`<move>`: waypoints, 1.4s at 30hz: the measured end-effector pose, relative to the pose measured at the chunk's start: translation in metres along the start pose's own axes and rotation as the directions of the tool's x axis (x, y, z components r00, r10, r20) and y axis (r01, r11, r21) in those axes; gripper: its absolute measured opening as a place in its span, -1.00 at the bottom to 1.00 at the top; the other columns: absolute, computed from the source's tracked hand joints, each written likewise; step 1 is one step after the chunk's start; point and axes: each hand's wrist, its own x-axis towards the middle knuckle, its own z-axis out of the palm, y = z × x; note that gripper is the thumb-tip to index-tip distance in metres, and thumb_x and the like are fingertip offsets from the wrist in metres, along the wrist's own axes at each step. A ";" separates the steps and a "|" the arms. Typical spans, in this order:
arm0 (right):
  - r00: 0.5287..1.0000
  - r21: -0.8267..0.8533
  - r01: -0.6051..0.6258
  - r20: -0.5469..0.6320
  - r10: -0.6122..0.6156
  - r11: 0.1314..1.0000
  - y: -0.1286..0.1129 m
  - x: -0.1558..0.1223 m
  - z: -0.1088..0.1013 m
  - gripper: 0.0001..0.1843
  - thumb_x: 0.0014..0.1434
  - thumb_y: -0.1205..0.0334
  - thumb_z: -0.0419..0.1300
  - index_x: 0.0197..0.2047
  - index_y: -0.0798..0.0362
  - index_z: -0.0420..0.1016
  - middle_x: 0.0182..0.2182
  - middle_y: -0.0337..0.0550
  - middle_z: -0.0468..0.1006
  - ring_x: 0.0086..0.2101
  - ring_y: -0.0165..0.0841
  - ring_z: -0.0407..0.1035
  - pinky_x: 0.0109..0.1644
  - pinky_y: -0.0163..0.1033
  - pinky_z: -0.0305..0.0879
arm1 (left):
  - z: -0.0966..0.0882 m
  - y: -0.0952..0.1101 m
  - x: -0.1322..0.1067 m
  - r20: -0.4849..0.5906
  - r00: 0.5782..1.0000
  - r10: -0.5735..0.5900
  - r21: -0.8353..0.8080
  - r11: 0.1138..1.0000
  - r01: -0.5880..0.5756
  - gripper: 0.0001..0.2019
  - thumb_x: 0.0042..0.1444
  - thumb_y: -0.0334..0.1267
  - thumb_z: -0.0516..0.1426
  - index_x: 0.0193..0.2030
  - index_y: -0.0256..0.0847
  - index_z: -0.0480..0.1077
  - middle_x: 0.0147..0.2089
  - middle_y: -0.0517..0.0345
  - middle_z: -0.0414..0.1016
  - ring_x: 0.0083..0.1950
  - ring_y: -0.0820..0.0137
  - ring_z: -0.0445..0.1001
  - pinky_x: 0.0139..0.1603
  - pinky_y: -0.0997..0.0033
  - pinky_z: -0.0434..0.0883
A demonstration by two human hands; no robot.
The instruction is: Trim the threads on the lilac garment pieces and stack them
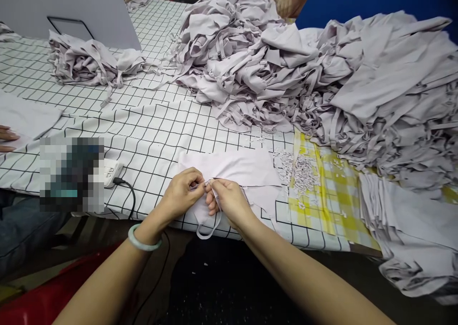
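Observation:
A pale lilac fabric piece lies flat at the near edge of the checked table. My left hand and my right hand meet over its near corner, both pinched on a thin strap of the same cloth. The strap's loop hangs below the table edge between my wrists. A small tool may sit in my left fingers, too small to make out. A pale green bangle circles my left wrist.
Big heaps of lilac garments fill the back and right; a smaller heap sits back left. Cut scraps litter a yellow checked cloth. Another person's fingers rest at the left edge. A white charger with cable lies near a blurred patch.

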 end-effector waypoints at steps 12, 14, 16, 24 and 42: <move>0.999 -0.040 0.029 0.016 -0.028 0.999 0.002 0.002 -0.001 -0.84 0.10 0.29 0.07 -0.48 0.06 0.39 -0.71 -0.33 0.40 -0.73 -0.48 0.24 -0.70 -0.39 0.30 | 0.000 0.001 0.000 -0.002 1.000 -0.002 -0.026 1.000 0.002 -0.87 0.11 -0.43 0.10 -0.44 -0.23 0.39 -0.33 0.16 0.44 -0.32 0.45 0.38 -0.30 0.42 0.29; 0.999 -0.062 0.022 0.043 -0.019 0.998 0.002 0.001 -0.001 -0.84 0.11 0.29 0.07 -0.48 0.05 0.39 -0.72 -0.33 0.41 -0.73 -0.48 0.24 -0.69 -0.38 0.31 | 0.000 0.001 0.000 -0.005 1.000 -0.006 -0.022 1.000 0.006 -0.87 0.11 -0.43 0.10 -0.44 -0.23 0.39 -0.33 0.17 0.44 -0.32 0.46 0.38 -0.30 0.43 0.28; 0.998 -0.086 0.014 0.056 -0.009 0.996 0.001 0.000 -0.001 -0.82 0.13 0.29 0.07 -0.48 0.05 0.38 -0.72 -0.34 0.40 -0.74 -0.48 0.23 -0.70 -0.37 0.30 | 0.000 0.001 0.000 -0.007 1.000 -0.009 -0.011 1.000 0.009 -0.87 0.11 -0.44 0.11 -0.44 -0.23 0.39 -0.33 0.17 0.44 -0.33 0.46 0.38 -0.31 0.43 0.28; 0.973 0.006 -0.159 0.171 0.156 0.987 -0.004 0.003 -0.003 -0.75 0.18 0.32 0.04 -0.52 0.10 0.39 -0.76 -0.32 0.34 -0.75 -0.51 0.12 -0.72 -0.41 0.10 | 0.007 -0.003 -0.001 -0.051 0.999 0.011 0.006 1.000 -0.011 -0.86 0.11 -0.47 0.10 -0.43 -0.22 0.39 -0.30 0.14 0.45 -0.29 0.43 0.42 -0.26 0.41 0.34; 0.642 -0.991 0.035 -0.079 -0.763 0.132 -0.057 0.049 -0.138 -0.77 0.18 0.09 0.20 -0.22 0.07 0.52 -0.09 0.13 0.46 -0.01 0.06 0.23 0.05 0.13 0.13 | -0.044 -0.017 0.039 -0.216 0.935 -0.280 0.434 0.830 0.349 -0.76 -0.07 -0.10 0.30 -0.49 -0.16 0.36 -0.31 0.04 0.45 -0.14 0.12 0.40 -0.15 0.16 0.35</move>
